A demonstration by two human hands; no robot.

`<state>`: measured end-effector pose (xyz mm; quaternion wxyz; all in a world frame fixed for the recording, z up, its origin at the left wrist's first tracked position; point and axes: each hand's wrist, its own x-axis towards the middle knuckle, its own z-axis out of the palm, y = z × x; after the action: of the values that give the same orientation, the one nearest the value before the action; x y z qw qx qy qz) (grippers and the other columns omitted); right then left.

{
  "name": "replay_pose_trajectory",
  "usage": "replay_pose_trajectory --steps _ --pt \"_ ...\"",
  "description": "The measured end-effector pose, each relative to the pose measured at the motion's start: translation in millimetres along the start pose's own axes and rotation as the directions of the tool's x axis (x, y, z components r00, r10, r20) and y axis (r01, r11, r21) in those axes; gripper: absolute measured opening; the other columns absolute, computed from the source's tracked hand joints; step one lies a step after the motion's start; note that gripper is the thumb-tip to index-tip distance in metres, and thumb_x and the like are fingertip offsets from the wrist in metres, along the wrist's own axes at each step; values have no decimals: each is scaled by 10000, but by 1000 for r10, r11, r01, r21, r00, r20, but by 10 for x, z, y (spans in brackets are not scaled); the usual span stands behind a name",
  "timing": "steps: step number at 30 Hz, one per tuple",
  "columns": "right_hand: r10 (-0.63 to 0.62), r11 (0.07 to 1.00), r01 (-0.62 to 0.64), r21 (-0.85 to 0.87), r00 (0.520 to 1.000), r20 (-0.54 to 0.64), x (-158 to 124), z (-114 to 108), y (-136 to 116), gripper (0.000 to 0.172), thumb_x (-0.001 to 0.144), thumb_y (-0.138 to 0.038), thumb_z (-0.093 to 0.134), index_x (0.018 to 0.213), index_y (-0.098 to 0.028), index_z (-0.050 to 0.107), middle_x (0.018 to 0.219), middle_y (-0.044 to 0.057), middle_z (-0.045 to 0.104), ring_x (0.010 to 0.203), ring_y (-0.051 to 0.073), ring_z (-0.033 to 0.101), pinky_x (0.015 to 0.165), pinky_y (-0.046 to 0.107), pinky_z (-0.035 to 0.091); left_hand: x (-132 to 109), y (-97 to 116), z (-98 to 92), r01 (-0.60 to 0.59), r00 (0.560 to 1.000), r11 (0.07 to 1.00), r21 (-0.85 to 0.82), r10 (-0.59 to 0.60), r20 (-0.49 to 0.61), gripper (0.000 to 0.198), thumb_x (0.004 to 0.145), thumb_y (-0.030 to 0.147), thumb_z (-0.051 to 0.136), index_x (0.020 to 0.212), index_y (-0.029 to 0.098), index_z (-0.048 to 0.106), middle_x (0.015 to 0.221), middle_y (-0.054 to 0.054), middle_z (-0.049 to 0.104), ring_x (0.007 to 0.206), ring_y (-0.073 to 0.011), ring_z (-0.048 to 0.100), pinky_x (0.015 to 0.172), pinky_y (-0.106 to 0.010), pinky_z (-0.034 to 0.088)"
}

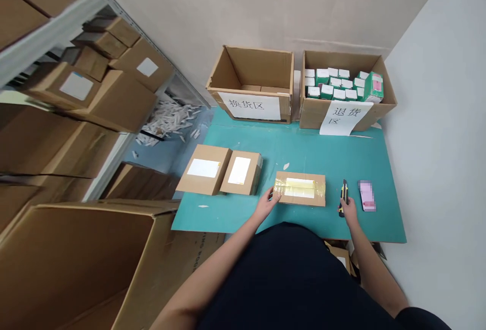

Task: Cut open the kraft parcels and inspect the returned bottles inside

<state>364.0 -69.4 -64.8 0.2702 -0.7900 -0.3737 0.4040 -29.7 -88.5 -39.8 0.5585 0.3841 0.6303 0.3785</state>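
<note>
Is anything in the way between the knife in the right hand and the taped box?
No, nothing visible: only green tabletop separates the knife in the right hand from the box. The left hand touches the box's opposite end.

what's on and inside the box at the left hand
A white label, crossed by yellowish tape, is on the box; whatever is inside is covered and can't be seen.

Left hand touches a taped box — right hand grips a cutter.

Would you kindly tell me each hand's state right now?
Left hand: touching the taped brown cardboard box; grip unclear.
Right hand: closed around the black-and-yellow utility knife.
</note>
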Motion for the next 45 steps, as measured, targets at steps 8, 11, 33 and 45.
replay_pose_trajectory --steps 8,11,33,45 --pt "-415 812 524 -258 829 375 -499 -145 -1236 489 906 -481 546 1327 -232 552 1175 109 714 940 283 719 842 447 572 -55 -59 100 -43 999 996 -74 41 -36 643 810 570 690 1324 194 594 1353 -115 661 1248 -303 620 1078 -461 486" --pt "-523 555 779 -290 599 606 -633 7 -1619 457 978 -328 455 1427 -275 516 1336 104 651 1187 283 634 962 430 524 -78 -59 127 -50 997 993 -109 44 -58 639 798 544 711 1307 177 593 1353 -133 656 1257 -304 613 1071 -454 491" --pt "-118 -96 932 -350 338 934 -830 633 -2275 678 933 -60 412 1538 -366 394 1133 89 664 949 227 622 759 279 398 -40 -337 302 -48 990 971 -233 15 -141 577 779 450 742 1282 199 614 1330 -125 660 1230 -288 620 1060 -444 480" --pt "-144 -130 939 -318 300 943 -700 578 -2215 761 897 -12 402 1553 -398 366 1051 71 663 918 211 623 746 270 413 -89 -288 313 -8 993 982 -188 -14 -116 609 820 510 662 1322 174 588 1330 -118 667 1207 -270 640 1087 -424 464"
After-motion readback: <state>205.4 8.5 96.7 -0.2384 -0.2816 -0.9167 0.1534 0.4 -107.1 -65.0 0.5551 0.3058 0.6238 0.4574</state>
